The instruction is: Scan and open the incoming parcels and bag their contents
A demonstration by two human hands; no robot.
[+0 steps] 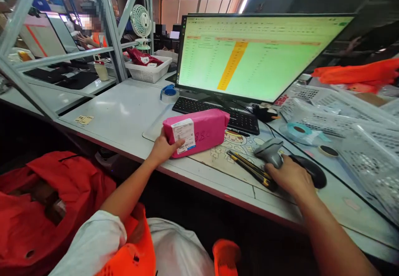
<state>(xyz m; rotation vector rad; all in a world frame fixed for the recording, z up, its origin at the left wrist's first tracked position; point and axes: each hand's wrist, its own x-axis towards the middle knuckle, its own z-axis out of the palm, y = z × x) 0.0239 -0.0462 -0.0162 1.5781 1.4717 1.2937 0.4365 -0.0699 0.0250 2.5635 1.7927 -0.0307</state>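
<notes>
A pink wrapped parcel [210, 132] with a white shipping label [183, 132] rests on the desk's front edge, in front of the keyboard. My left hand [163, 147] is closed around its left end, the thumb lying on the label. Over at the right, my right hand [291, 174] grips a grey barcode scanner [269, 151] just above the desk mat. Two black and yellow utility knives [249, 168] lie beside the scanner. A black mouse [311, 170] sits just behind my right hand.
A wide monitor [249, 55] stands behind a black keyboard [243, 120]. White plastic baskets [336, 118] and tape rolls [299, 130] crowd the right. Blue tape dispenser [169, 93] and a basket [148, 72] stand farther left. A red sack [84, 176] is below; another person [93, 37] sits beyond the metal frame.
</notes>
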